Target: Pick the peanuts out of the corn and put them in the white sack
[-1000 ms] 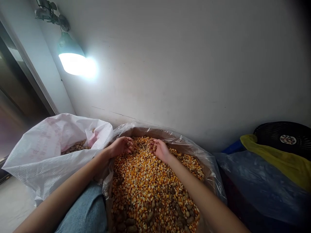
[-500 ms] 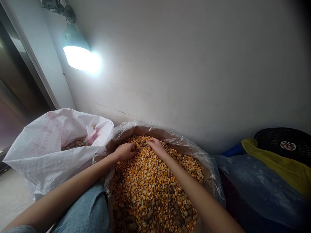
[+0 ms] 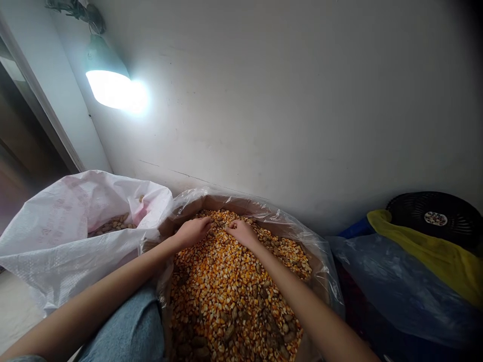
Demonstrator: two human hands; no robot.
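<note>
The left hand [image 3: 192, 233], half-open and palm down, rests on the dried corn kernels [image 3: 226, 281] heaped in a plastic-lined box [image 3: 241, 203]; the right hand [image 3: 241, 233], equally curled, touches them nearby, whether either grips any is unclear.

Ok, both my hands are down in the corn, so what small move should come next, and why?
Probably pick out a peanut: your left hand and right hand rest on corn kernels, peanuts in the shell lie among them, and the white woven sack alongside holds more peanuts.
</note>
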